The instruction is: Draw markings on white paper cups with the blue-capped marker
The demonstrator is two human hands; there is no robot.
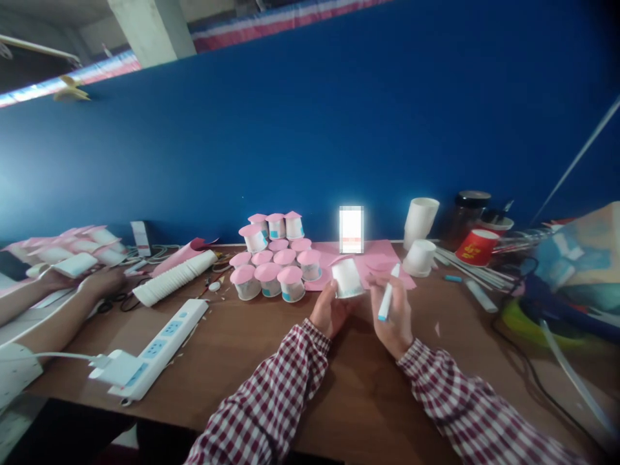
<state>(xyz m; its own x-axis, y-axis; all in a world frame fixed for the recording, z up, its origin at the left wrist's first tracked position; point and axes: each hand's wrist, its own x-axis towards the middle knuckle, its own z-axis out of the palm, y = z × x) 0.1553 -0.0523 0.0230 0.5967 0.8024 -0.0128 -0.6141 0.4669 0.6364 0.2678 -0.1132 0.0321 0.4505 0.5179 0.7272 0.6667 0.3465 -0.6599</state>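
2 checked sleeves [271, 381] nearest, over worktop [358, 400]. Left hand [329, 313] has fingers wrapped on white cup [347, 278], tilted, held just above the worktop, in front of pink sheet [322, 252]. Right hand [393, 316] has fingers pinched on pen [387, 300]; long axis slants, blue end down and toward wearer. Cup lies just left of right fingers, apart from pen; left hand nearer, gripping it. Pen tip: can't tell. Capped cups [269, 284] beyond, to the left.

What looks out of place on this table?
The long stack of white cups lies on its side near the power strip, while the shorter stack at right stands upright; a loose pink scrap also litters the table.
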